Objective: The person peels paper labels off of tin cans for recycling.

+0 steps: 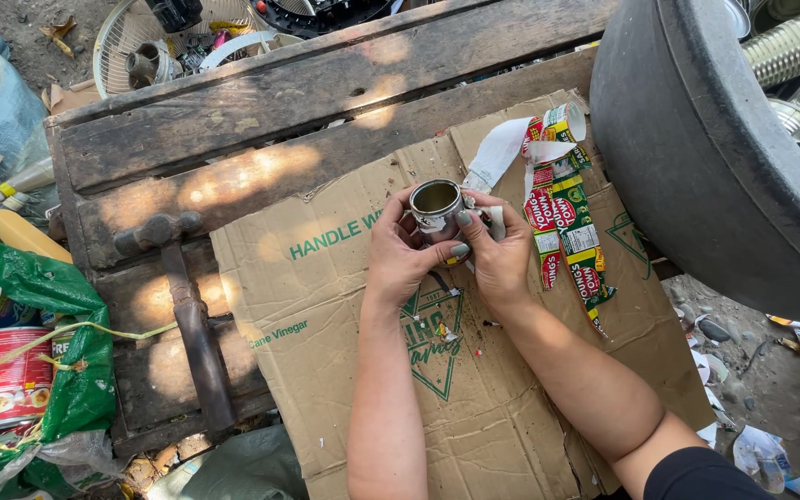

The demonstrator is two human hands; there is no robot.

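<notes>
Both hands (451,250) around small round metal tin can (437,208)

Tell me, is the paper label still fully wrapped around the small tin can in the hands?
No, the small tin can shows bare metal, and the peeled red and green label strip hangs beside the right hand.

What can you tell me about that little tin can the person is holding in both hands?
The small can is round, of dull silvery metal, open at the top with a dark, seemingly empty inside. It is tilted, mouth towards the camera. Scraps of white paper label cling to its side; most of the wall is bare. The left hand cups it from the left, and the right hand grips it from the right, thumbs pressing its side. It is held above the flattened cardboard, not resting on it.
</notes>
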